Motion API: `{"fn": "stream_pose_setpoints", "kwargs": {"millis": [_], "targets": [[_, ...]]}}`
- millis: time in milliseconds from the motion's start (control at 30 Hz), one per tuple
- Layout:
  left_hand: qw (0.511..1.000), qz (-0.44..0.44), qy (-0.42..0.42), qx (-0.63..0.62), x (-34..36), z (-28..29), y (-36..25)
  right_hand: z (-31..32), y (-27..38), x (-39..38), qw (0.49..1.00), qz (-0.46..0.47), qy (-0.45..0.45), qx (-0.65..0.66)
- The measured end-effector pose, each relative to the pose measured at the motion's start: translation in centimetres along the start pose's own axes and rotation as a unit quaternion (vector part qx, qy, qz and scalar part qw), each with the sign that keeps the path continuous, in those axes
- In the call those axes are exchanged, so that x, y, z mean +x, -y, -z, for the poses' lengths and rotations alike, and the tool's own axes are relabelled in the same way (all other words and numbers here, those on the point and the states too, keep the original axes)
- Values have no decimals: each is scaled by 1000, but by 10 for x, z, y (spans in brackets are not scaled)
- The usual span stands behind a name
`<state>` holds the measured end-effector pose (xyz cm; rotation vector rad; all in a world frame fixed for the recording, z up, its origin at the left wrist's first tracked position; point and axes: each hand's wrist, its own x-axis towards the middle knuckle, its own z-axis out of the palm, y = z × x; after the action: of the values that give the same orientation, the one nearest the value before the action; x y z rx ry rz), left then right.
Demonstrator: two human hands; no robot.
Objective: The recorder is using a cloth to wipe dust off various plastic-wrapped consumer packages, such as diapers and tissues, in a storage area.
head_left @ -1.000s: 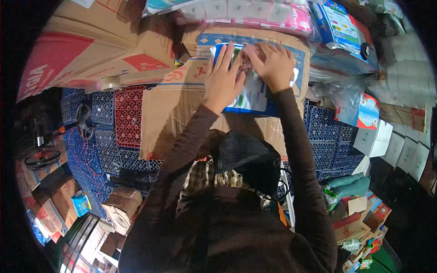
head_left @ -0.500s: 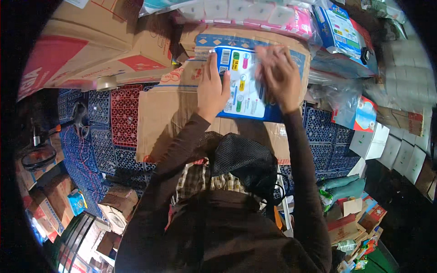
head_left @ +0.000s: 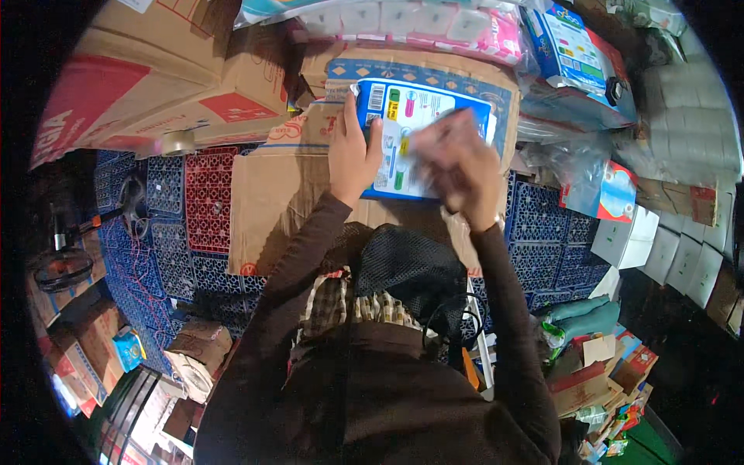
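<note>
A flat blue-and-white plastic pack (head_left: 425,105) lies on the cardboard in front of me, its printed side with pink, yellow and green marks facing up. My left hand (head_left: 356,155) grips its left edge, thumb on the printed face and fingers along the side. Over the pack's lower right part is my right hand (head_left: 461,167), smeared by motion. Its fingers cannot be made out, nor whether they hold anything. A pale tan strip (head_left: 463,239) shows below the right wrist; what it is I cannot tell.
Flattened cardboard (head_left: 267,201) spreads over blue and red plastic grating (head_left: 209,198). Large cartons (head_left: 155,85) stand at the far left. Plastic-wrapped packs (head_left: 418,22) and a similar blue pack (head_left: 570,46) lie at the back. White boxes (head_left: 629,236) line the right side.
My right hand has moved down and toward me across the pack, from its upper right to its lower right. My left hand stays at the left edge.
</note>
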<state>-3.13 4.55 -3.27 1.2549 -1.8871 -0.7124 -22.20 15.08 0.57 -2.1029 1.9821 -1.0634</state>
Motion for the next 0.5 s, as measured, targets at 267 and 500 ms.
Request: {"fn": "stream_pose_setpoints", "kwargs": {"millis": [267, 500], "targets": [[993, 74, 65, -70, 8, 12, -1, -26, -66, 7, 830, -417, -164, 332], [976, -110, -50, -182, -12, 26, -6, 27, -5, 32, 690, -339, -290, 570]]}}
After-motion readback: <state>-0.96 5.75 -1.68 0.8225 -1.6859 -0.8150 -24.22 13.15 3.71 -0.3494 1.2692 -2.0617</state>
